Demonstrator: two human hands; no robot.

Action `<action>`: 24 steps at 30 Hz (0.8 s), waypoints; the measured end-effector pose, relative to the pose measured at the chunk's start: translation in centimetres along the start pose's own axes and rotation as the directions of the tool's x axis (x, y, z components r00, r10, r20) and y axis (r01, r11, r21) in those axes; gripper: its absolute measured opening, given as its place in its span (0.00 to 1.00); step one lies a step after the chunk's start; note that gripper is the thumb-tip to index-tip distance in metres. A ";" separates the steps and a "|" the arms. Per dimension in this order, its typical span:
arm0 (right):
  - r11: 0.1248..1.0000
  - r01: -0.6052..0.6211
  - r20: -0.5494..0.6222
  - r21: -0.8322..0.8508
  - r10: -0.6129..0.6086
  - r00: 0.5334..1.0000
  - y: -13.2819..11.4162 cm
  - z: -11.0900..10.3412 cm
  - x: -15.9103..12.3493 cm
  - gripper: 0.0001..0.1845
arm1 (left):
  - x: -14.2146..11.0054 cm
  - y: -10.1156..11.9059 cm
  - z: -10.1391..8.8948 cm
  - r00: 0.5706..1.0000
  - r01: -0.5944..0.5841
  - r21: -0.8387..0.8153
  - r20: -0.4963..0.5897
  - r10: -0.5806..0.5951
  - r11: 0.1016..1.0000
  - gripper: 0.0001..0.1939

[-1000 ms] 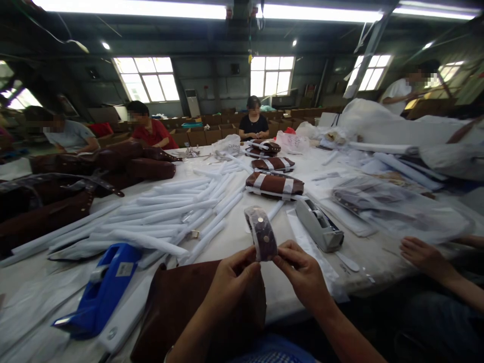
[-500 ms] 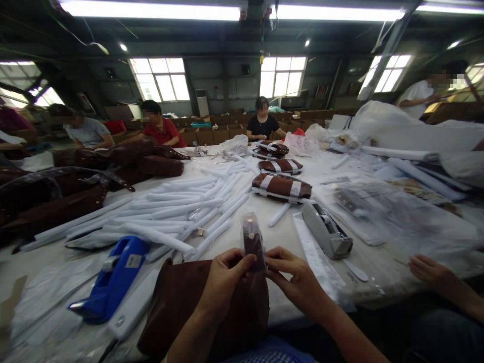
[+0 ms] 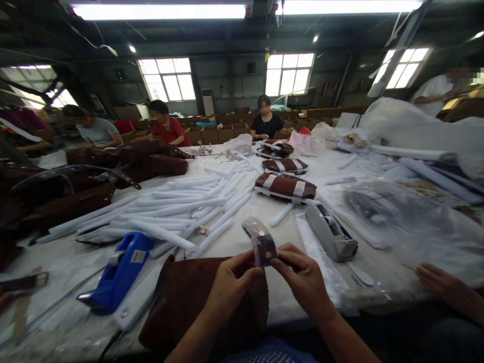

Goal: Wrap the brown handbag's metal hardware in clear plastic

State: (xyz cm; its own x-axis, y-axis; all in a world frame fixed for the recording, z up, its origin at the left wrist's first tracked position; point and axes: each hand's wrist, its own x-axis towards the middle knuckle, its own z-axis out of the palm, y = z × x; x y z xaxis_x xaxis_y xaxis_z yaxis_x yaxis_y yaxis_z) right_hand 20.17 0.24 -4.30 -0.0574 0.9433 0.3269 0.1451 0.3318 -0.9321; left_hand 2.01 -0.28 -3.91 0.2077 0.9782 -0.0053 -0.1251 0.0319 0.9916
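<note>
My left hand [image 3: 235,283] and my right hand [image 3: 302,276] are both closed on a dark brown leather strap [image 3: 265,245]. Clear plastic film covers the strap, and round metal studs show along it. Its free end curves up and to the left above my fingers. Below my hands a brown leather bag [image 3: 181,297] lies at the table's near edge, partly hidden by my left forearm. A blue tape dispenser [image 3: 118,275] stands left of the bag. Beyond my right hand is a grey tape dispenser [image 3: 331,236].
White paper rolls [image 3: 177,201] are heaped mid-table. Brown bags with white bands [image 3: 285,187] stand behind them. More brown bags [image 3: 86,199] pile up at left, plastic sheeting [image 3: 401,217] at right. A co-worker's hand [image 3: 440,282] rests at the right edge; several people sit or stand beyond.
The strap's upper part has bent over to the left, where it stood upright before. My right hand has come closer to my left. A buckled strap has appeared at the far left.
</note>
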 end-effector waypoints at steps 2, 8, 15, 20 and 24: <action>0.987 0.115 0.007 -0.114 -0.115 0.993 0.4 -0.3 -0.3 0.07 | -0.1 0.6 -0.2 0.994 0.094 -0.133 0.061 -0.087 0.987 0.24; 0.911 0.350 0.124 -0.218 -0.330 0.936 1.5 -1.1 -0.6 0.11 | -0.5 1.5 -0.3 0.957 0.291 -0.405 0.141 -0.255 0.867 0.20; 0.887 0.433 0.309 -0.163 -0.371 0.876 1.5 -1.2 0.1 0.15 | -0.8 0.3 -0.4 0.962 0.267 -0.395 0.058 -0.267 0.879 0.16; 0.989 0.127 0.368 -0.070 -0.093 0.925 0.9 -1.2 0.2 0.15 | -1.5 0.5 -0.2 0.980 0.101 -0.093 -0.160 -0.115 0.991 0.17; 0.982 -0.181 0.280 0.061 0.157 0.947 -0.1 -0.9 0.4 0.22 | -1.9 0.2 -0.2 0.977 -0.054 0.248 -0.186 0.102 0.967 0.12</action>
State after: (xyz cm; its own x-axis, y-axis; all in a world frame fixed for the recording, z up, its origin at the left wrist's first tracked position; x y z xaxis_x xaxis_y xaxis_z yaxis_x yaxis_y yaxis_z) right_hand 20.98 0.61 -3.94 -0.3084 0.9437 0.1196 0.0926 0.1549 -0.9836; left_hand 1.42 -2.05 -3.71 0.0094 0.9974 0.0719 0.1083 -0.0725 0.9915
